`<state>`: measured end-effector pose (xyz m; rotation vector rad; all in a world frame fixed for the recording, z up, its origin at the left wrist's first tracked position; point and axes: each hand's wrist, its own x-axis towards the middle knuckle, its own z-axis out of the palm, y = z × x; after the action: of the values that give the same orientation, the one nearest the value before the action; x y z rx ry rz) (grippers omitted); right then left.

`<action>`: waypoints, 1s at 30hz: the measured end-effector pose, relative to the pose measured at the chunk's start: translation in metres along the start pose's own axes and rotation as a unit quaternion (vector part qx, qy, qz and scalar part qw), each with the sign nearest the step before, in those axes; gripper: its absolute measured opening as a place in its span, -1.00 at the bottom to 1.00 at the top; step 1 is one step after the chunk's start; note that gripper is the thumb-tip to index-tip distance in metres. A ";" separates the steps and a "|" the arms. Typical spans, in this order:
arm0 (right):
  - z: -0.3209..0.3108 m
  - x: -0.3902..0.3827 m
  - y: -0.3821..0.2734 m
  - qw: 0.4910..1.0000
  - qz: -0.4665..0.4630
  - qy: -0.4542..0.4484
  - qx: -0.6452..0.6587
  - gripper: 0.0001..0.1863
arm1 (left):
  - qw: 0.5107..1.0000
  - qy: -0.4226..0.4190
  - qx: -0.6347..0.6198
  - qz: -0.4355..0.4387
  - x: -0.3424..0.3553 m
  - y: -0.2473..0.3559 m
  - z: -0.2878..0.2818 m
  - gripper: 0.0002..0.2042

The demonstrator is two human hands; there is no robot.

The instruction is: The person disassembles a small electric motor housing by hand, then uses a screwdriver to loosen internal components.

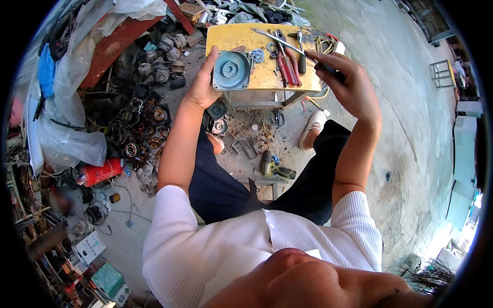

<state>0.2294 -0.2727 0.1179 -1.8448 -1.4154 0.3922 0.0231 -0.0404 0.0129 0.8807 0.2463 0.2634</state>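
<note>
My left hand point(203, 82) grips a square grey-blue metal housing point(231, 71) with a round recessed centre, held upright above the left side of a small yellow-topped bench point(222, 36). In my right hand point(345, 77) is a long screwdriver point(280, 39); its shaft points left over the bench, and its dark handle sits in my closed fingers. A small blue round part point(257, 56) shows just right of the housing. Red-handled pliers point(290, 69) and a hammer point(302, 55) with a dark handle lie on the bench, among other tools.
A cordless drill point(276, 167) rests on the floor between my legs, near metal scraps point(244, 148). Heaps of motor parts point(134, 126) cover the floor at left, beside plastic sheeting point(77, 143) and a red cylinder point(102, 172). Coiled cables point(324, 42) lie behind the bench.
</note>
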 end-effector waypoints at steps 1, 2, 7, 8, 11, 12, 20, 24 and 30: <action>0.000 0.000 0.001 1.000 -0.014 -0.017 -0.009 -0.59 | 0.999 0.006 -0.035 -0.008 0.000 0.002 0.001 -0.23; 0.000 0.000 0.003 0.999 -0.028 -0.034 -0.018 -0.60 | 0.999 0.005 -0.044 -0.007 -0.001 0.003 0.001 -0.24; 0.011 -0.004 0.006 0.987 -0.049 -0.122 -0.087 -0.61 | 0.998 0.045 -0.037 0.025 0.002 0.000 0.008 -0.28; 0.014 -0.003 0.005 0.988 -0.045 -0.115 -0.096 -0.62 | 0.998 0.047 -0.031 0.022 0.003 0.001 0.010 -0.29; 0.024 0.001 0.003 0.987 -0.042 -0.111 -0.103 -0.64 | 0.999 0.042 -0.003 0.000 0.003 -0.001 0.008 -0.33; 0.027 0.002 0.004 0.987 -0.046 -0.119 -0.097 -0.65 | 0.999 0.030 0.012 -0.018 0.000 -0.001 0.002 -0.35; 0.027 -0.006 0.007 0.938 0.147 -0.233 -0.209 -0.70 | 0.847 -0.011 0.527 -0.074 -0.005 -0.051 0.014 -0.34; 0.030 -0.010 0.024 0.938 0.142 -0.234 -0.211 -0.68 | 0.692 -0.090 0.701 -0.147 -0.019 -0.108 0.015 -0.15; 0.028 -0.006 0.001 0.948 0.149 -0.235 -0.157 -0.73 | 0.728 -0.175 0.536 -0.390 -0.037 -0.225 -0.077 -0.24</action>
<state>0.2102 -0.2672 0.0974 -2.3469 -1.5762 0.8474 -0.0079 -0.1337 -0.2067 1.8486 0.3989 -0.9537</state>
